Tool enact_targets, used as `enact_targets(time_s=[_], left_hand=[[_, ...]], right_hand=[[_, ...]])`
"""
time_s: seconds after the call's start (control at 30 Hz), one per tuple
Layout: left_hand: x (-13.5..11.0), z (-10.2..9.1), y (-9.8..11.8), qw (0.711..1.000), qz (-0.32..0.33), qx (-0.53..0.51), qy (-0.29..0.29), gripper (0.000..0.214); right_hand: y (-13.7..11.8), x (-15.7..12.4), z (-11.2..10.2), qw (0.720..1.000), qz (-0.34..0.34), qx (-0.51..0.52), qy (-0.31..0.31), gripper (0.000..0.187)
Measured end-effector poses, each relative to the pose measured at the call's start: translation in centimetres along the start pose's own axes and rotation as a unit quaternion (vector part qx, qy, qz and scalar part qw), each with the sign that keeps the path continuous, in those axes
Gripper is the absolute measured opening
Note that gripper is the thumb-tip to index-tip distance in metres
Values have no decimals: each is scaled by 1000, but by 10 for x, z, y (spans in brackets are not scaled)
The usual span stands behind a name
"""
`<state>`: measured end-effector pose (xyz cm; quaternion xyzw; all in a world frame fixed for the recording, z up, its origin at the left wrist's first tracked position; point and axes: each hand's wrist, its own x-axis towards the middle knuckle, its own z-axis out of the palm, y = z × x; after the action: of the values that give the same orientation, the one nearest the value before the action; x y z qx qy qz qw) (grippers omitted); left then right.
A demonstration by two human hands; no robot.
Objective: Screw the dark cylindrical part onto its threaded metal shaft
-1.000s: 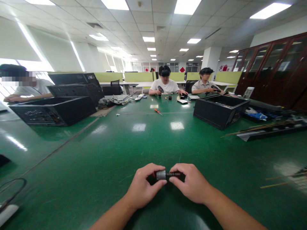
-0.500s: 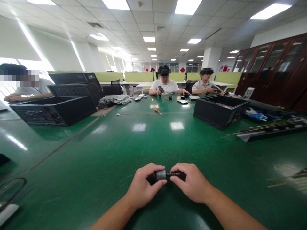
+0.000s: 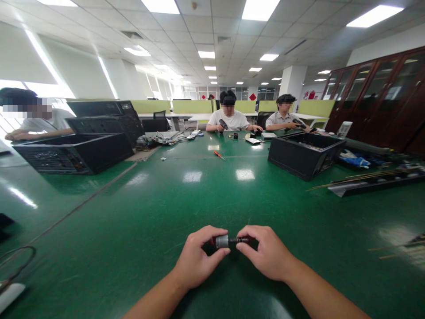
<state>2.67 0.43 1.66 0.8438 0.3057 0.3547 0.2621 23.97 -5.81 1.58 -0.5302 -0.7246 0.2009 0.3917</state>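
Both my hands meet low in the middle of the head view, just above the green table [image 3: 133, 212]. My left hand [image 3: 197, 257] pinches the grey metal cylinder end of a small part [image 3: 223, 241] between thumb and fingers. My right hand [image 3: 265, 252] grips the dark, thin shaft [image 3: 239, 240] that sticks out of the cylinder to the right. Fingers of both hands are closed around the part, and its far ends are hidden inside them.
An open black computer case [image 3: 303, 153] stands at the right, another black case [image 3: 73, 150] at the left. A red-handled screwdriver [image 3: 218, 154] lies mid-table. Black panels and thin rods [image 3: 372, 181] lie at the right. Two people sit opposite, another person at the far left. A cable [image 3: 16, 261] curls at the lower left.
Almost nothing moved. My hands and the small part shifted very slightly upward in view; the grip on it is the same.
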Motion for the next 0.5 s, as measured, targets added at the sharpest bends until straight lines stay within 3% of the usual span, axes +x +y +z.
enact_targets(time_s=[0.5], left_hand=[[1, -1, -1, 1000, 5, 11, 8, 24]], right_hand=[[1, 0, -1, 1000, 4, -6, 0, 3]])
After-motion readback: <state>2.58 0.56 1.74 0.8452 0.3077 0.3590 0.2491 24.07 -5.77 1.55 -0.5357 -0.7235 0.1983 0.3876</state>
